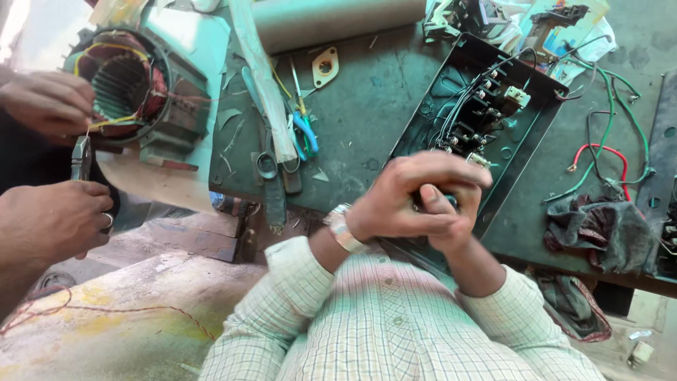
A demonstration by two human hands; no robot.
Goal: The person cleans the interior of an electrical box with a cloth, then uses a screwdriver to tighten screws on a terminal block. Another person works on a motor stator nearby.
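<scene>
Both hands clasp together, left hand [402, 201] wrapped over right hand [448, 219], closed around a small teal-tipped tool [450, 202], just in front of the black panel box [423, 123] lying beyond them on the surface [352, 120].

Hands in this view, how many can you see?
4. The left hand and right hand are clasped together above the black panel. Two hands of another person are at left: upper, lower with pliers.
</scene>
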